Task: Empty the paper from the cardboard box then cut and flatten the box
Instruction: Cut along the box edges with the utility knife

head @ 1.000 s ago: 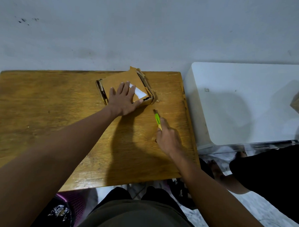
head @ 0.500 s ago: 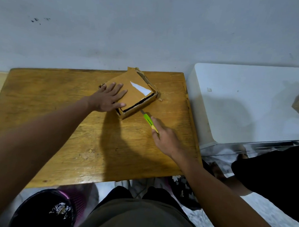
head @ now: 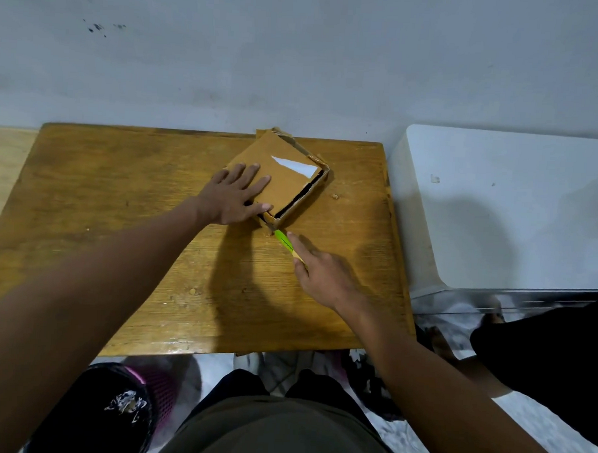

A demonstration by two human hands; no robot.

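A shallow brown cardboard box (head: 286, 181) lies near the back edge of the wooden table (head: 119, 218), turned at an angle, with a white triangular label on its top panel. My left hand (head: 237, 196) presses flat on the box's near-left part, fingers spread. My right hand (head: 323, 275) grips a green and yellow utility knife (head: 285, 241), index finger laid along it. The knife's tip sits at the box's nearest corner. The blade itself is too small to make out.
A white low cabinet (head: 514, 208) stands just right of the table. A black bin with a pink basket (head: 122, 403) sits on the floor at bottom left. Small cardboard crumbs (head: 335, 196) dot the tabletop. A person in black sits at the right (head: 558, 367).
The box has been rotated so a corner points toward me. My left hand shifted to its left side, and the knife moved along the front edge to the near corner.
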